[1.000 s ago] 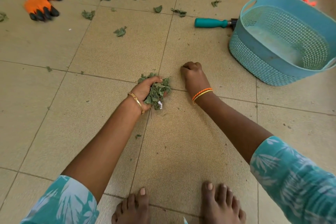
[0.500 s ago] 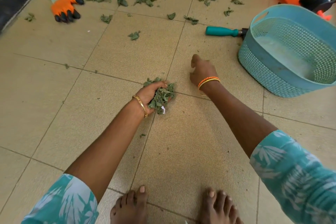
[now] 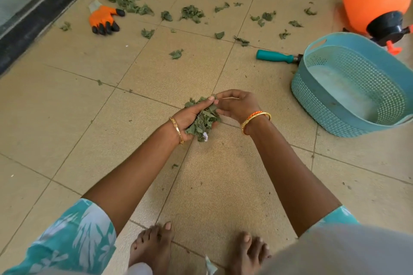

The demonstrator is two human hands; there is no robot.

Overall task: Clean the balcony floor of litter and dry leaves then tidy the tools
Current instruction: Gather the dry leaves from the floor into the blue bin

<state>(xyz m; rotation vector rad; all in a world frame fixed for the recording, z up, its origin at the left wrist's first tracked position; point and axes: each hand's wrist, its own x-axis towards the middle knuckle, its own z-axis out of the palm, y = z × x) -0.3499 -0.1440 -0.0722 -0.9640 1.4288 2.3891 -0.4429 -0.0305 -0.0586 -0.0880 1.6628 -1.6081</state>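
L hand (image 3: pixel 188 116) grips leaves (image 3: pixel 204 119); basket (image 3: pixel 324 100), glove (image 3: pixel 104 19) nearby.

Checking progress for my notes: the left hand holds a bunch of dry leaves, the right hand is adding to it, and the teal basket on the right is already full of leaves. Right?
Not quite. The head view shows the teal basket holds no leaves yet. The rest stands: the left hand holds the bunch of dry leaves, and the right hand meets it at the top.

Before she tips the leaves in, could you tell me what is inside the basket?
The basket looks bare inside: only a pale, smudged bottom shows. Its near wall hides the strip just behind it.
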